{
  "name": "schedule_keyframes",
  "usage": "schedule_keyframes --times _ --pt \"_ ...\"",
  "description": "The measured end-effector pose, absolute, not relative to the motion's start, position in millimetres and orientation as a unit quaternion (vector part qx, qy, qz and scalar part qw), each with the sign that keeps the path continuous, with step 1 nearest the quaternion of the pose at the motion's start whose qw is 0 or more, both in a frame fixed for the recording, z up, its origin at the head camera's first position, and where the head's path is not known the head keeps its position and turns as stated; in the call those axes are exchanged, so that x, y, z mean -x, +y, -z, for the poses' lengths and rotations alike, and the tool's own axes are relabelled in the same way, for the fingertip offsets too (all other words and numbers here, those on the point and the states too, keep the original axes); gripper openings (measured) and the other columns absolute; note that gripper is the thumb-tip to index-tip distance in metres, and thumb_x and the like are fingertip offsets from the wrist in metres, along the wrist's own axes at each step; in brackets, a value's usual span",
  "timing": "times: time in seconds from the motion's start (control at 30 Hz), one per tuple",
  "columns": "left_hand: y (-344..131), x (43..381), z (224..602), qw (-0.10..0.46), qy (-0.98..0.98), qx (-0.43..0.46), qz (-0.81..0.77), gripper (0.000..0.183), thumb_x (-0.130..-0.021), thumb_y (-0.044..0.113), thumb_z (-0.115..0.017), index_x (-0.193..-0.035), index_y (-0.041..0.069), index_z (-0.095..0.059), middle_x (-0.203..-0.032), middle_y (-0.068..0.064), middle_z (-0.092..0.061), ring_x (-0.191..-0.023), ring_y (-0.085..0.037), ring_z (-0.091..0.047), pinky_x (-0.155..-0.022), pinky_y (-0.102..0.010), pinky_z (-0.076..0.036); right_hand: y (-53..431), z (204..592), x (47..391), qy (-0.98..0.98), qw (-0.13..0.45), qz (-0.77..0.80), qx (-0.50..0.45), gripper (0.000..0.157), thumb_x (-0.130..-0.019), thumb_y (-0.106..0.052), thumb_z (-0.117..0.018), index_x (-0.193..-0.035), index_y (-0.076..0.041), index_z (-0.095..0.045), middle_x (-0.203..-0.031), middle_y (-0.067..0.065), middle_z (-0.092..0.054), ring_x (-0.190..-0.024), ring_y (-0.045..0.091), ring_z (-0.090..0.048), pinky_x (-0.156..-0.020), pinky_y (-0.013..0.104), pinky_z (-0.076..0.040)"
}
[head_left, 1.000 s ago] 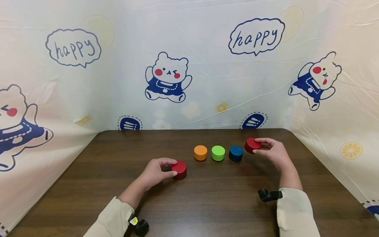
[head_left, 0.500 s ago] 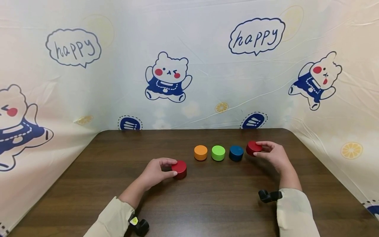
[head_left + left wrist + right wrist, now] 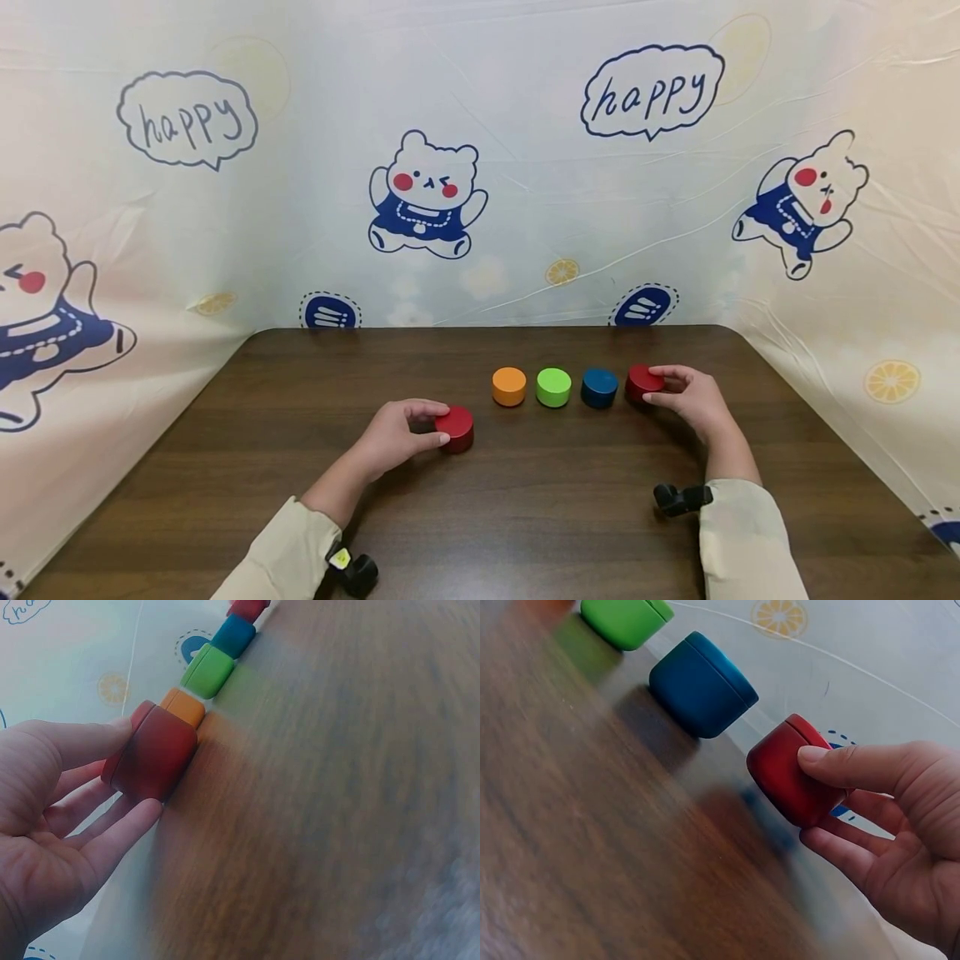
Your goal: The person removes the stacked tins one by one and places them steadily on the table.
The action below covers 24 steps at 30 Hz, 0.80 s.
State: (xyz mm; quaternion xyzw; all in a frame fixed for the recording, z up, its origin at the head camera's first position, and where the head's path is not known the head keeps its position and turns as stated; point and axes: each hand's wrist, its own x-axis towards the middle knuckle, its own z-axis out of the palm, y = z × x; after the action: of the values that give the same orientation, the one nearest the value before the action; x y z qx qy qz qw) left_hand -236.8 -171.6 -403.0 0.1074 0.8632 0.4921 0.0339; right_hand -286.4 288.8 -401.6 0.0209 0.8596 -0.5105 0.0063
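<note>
In the head view my left hand [image 3: 392,438] pinches a small red round tin [image 3: 457,430] between thumb and fingers, left of and nearer than the row. The left wrist view shows a lid seam round this red tin [image 3: 159,754]. At the row's right end my right hand [image 3: 696,402] grips a second red tin [image 3: 642,382] by its right side. Up close in the right wrist view, my thumb lies on the front of that red tin [image 3: 784,776], fingers behind and below. Beside it stands the blue tin [image 3: 599,389], a narrow gap between them.
An orange tin [image 3: 508,387] and a green tin [image 3: 553,388] stand left of the blue one, evenly spaced in a line. All are on a dark wooden table [image 3: 487,517]. Behind it hangs a printed curtain [image 3: 525,208], close along the table's far edge.
My right hand has brought its red tin toward me and slightly right, from a bit behind the row to level with the blue tin. The left hand stays still on its red tin.
</note>
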Motion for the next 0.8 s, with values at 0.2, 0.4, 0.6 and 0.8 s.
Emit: schedule_keyframes --times 0.2,0.4,0.6,0.8 --pt "-172.0 236.6 402.8 0.036 0.863 -0.106 -0.492 0.036 -0.08 0.015 -0.082 -0.114 0.015 -0.073 -0.117 -0.001 -0.067 -0.11 -0.023 -0.059 -0.096 -0.044 -0.049 289.4 404.2 286.3 0.862 0.007 0.507 -0.021 0.061 -0.085 -0.02 -0.078 -0.137 -0.002 -0.052 -0.14 0.029 -0.046 -0.127 0.045 -0.043 -0.106 0.056 -0.037" --pt "-172.2 236.3 403.3 0.034 0.865 -0.107 -0.49 0.036 -0.079 0.015 -0.082 -0.114 0.016 -0.073 -0.116 0.0 -0.068 -0.11 -0.023 -0.06 -0.096 -0.044 -0.049 290.2 406.1 285.8 0.862 0.013 0.507 -0.023 0.059 -0.085 -0.016 -0.077 -0.137 -0.002 -0.052 -0.141 0.029 -0.045 -0.127 0.045 -0.042 -0.105 0.056 -0.038" --pt "-171.8 236.2 402.5 0.033 0.865 -0.108 -0.489 0.036 -0.079 0.015 -0.082 -0.114 0.016 -0.073 -0.117 -0.001 -0.067 -0.11 -0.023 -0.059 -0.095 -0.044 -0.049 291.6 406.1 284.9 0.861 0.021 0.508 -0.025 0.059 -0.086 -0.016 -0.077 -0.138 -0.003 -0.051 -0.142 0.029 -0.043 -0.127 0.045 -0.041 -0.105 0.056 -0.037" --pt "-171.6 236.4 402.5 0.029 0.866 -0.11 -0.488 0.036 -0.079 0.014 -0.082 -0.114 0.015 -0.073 -0.116 -0.001 -0.068 -0.109 -0.023 -0.06 -0.094 -0.042 -0.05 291.7 404.4 283.9 0.859 0.026 0.511 -0.024 0.063 -0.085 -0.02 -0.077 -0.139 -0.003 -0.05 -0.143 0.028 -0.042 -0.129 0.045 -0.039 -0.106 0.057 -0.036"
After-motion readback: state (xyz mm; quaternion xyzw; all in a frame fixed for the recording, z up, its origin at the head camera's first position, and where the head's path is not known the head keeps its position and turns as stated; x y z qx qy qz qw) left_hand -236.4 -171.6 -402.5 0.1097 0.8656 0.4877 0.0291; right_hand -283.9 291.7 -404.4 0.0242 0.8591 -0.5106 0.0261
